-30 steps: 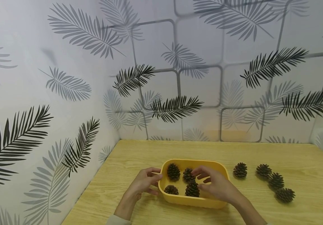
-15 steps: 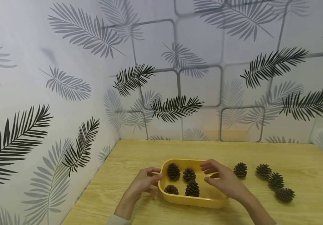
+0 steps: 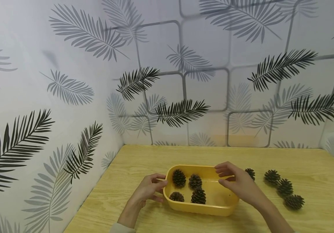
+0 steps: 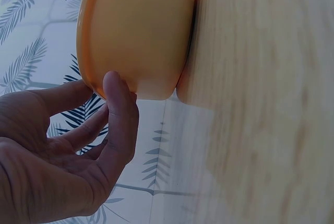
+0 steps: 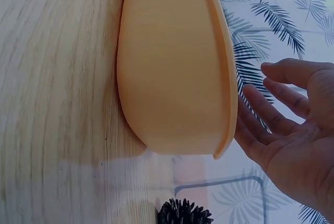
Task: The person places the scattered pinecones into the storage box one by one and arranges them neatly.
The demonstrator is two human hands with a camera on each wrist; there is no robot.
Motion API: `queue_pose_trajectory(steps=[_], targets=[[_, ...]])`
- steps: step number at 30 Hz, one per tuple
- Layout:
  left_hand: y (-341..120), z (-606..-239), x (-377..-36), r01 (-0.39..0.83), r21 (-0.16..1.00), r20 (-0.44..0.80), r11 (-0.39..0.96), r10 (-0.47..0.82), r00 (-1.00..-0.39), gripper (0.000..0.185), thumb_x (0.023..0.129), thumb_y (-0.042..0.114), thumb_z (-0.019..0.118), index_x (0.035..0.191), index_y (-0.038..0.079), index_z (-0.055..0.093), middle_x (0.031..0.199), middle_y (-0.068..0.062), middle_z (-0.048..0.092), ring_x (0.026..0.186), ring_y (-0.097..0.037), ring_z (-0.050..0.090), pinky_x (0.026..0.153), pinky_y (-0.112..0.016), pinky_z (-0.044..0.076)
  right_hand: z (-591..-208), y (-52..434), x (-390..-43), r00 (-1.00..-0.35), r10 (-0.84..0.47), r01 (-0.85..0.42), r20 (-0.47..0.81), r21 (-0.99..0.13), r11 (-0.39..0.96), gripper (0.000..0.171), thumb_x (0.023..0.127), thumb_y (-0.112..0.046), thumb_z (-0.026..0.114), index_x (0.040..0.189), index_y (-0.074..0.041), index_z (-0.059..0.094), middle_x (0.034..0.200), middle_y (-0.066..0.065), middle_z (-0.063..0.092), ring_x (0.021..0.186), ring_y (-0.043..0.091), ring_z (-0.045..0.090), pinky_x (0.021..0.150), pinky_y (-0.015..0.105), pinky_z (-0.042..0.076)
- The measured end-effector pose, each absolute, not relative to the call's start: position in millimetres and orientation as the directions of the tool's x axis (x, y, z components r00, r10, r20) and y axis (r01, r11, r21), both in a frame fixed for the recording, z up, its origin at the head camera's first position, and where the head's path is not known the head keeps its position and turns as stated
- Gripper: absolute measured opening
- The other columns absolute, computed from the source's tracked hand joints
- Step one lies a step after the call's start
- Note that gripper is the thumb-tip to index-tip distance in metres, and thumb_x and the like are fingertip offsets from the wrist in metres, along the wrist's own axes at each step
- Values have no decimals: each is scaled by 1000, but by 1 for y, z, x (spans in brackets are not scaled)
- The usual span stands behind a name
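Observation:
A yellow plastic bin (image 3: 201, 209) stands on the table, with several brown pinecones inside, among them one at the back left (image 3: 179, 178) and one near the front (image 3: 198, 195). At the bin's left end my left hand (image 3: 149, 189) touches the rim and outer wall with its fingertips, fingers loosely bent; the left wrist view shows this hand (image 4: 78, 145) against the bin's end wall (image 4: 138, 41). Over the bin's right end hovers my right hand (image 3: 239, 184), fingers spread and holding nothing. In the right wrist view that hand (image 5: 292, 125) is beside the rim.
Right of the bin several loose pinecones lie on the wooden table (image 3: 315, 171): one partly behind my right hand (image 3: 250, 174), then a row of others (image 3: 285, 187). A leaf-patterned wall covering (image 3: 207, 97) rises behind and to the left.
My right hand has moved from the pinecones in the bin toward the right and slightly back, its fingers empty. The left hand and bin stay in place.

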State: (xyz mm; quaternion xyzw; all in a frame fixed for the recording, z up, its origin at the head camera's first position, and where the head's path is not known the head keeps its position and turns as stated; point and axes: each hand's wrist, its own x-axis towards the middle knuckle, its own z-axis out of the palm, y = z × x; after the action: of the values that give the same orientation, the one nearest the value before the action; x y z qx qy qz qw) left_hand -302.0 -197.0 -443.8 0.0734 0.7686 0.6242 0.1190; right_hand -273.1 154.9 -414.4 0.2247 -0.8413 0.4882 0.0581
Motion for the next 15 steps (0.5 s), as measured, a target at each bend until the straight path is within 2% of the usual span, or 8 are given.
queue_pose_trajectory(steps=[7, 15], targets=[[-197, -444, -302, -31, 977, -86, 212, 259, -962, 46, 104, 20, 66, 142, -5, 57, 117, -20, 61, 90, -30, 71, 66, -38, 68, -417, 162, -274, -896, -294, -436, 332, -785, 441, 35, 100, -9, 71, 134, -11, 62, 129, 16, 66, 114, 38, 66, 92, 33, 61], [-197, -444, -302, -33, 978, -87, 207, 258, -962, 47, 104, 21, 67, 142, -5, 57, 118, -21, 62, 91, -31, 72, 66, -39, 68, -417, 168, -274, -878, -290, -475, 381, -767, 431, 35, 101, -9, 70, 134, -7, 61, 128, 17, 66, 112, 37, 66, 90, 29, 61]])
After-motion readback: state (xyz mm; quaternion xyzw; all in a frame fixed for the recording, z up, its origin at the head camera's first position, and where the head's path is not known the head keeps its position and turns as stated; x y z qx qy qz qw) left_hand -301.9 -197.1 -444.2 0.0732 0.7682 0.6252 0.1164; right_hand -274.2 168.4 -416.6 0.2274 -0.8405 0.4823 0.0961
